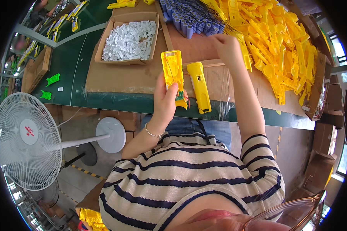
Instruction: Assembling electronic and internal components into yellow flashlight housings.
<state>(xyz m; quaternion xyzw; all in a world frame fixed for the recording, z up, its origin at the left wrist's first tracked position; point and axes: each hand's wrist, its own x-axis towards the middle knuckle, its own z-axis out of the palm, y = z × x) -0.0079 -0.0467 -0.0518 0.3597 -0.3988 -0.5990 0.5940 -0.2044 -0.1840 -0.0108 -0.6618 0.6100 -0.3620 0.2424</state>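
Observation:
My left hand (166, 99) is closed around a yellow plastic flashlight housing half (172, 63), its hollow inside facing up. A green circuit board (180, 93) and thin wires show at the housing's lower end. Beside it on the cardboard lies a yellow flashlight body (199, 86) with a small dark switch opening. My right hand (228, 49) is stretched out to the far side, its fingers drawn together at the near edge of a mass of blue cylindrical battery cells (187, 29) with dark wires. Whatever those fingertips pinch is too small to make out.
An open cardboard box (153, 50) of small white plastic parts stands at the far left. Yellow housing parts (275, 42) are heaped on the right. Two green pieces (53, 79) lie on the green table at left. A white fan (31, 140) stands near the table's left front.

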